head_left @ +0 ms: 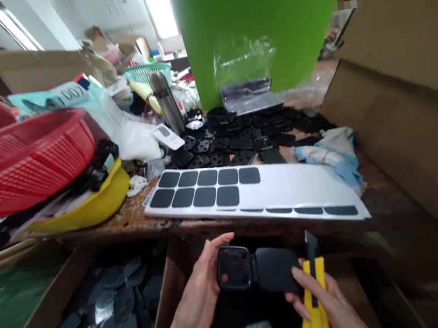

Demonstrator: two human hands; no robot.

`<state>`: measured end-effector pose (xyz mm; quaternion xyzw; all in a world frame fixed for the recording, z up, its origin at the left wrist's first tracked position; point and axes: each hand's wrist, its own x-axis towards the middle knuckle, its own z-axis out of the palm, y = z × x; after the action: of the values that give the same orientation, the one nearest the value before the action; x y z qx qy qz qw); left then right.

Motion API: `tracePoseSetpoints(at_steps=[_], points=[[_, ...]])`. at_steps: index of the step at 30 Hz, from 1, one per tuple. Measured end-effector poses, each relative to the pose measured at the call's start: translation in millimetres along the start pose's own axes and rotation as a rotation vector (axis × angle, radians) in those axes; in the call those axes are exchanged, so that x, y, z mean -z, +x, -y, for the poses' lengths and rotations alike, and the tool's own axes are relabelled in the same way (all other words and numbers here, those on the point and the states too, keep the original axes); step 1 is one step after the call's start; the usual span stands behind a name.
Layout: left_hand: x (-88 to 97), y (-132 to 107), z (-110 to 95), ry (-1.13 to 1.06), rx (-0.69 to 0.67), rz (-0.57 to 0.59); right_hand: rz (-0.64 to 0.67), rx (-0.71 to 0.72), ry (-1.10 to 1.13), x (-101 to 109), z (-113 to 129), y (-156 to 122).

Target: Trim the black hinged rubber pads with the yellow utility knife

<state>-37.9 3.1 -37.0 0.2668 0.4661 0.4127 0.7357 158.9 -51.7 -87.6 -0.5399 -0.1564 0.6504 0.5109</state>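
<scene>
My left hand (204, 288) is closed round a small black plastic plate (234, 267) with holes, held below the table's edge. My right hand (323, 301) grips a yellow utility knife (315, 297) with its blade pointing up, and its fingers also pinch a black rounded pad (277, 270) that overlaps the plate's right side. Just above, on the table, lies a white backing sheet (288, 189) with several black pads (206, 187) still stuck at its left end.
A heap of black plates (235, 134) lies behind the sheet, before a green bin (256, 23). Red baskets (26, 158) and a yellow bowl (98, 202) crowd the left. A cardboard box (102, 316) of finished dark pieces sits lower left. Cardboard walls (405, 100) stand right; a steel flask (166, 100) stands behind.
</scene>
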Motion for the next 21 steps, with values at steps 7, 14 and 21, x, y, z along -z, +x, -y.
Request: tracePoseSetpoints(at_steps=[7, 14, 21], points=[[-3.8, 76.9, -113.9, 1.168, -0.541, -0.216, -0.104, 0.330, -0.031, -30.8, 125.2, 46.3], [4.2, 218.1, -177.1, 1.646, -0.602, -0.276, -0.009, 0.450, -0.161, -52.9, 187.2, 124.7], [14.1, 253.3, -200.4, 1.982, -0.508, -0.077, 0.038, 0.344, -0.382, -50.5, 198.7, 154.2]])
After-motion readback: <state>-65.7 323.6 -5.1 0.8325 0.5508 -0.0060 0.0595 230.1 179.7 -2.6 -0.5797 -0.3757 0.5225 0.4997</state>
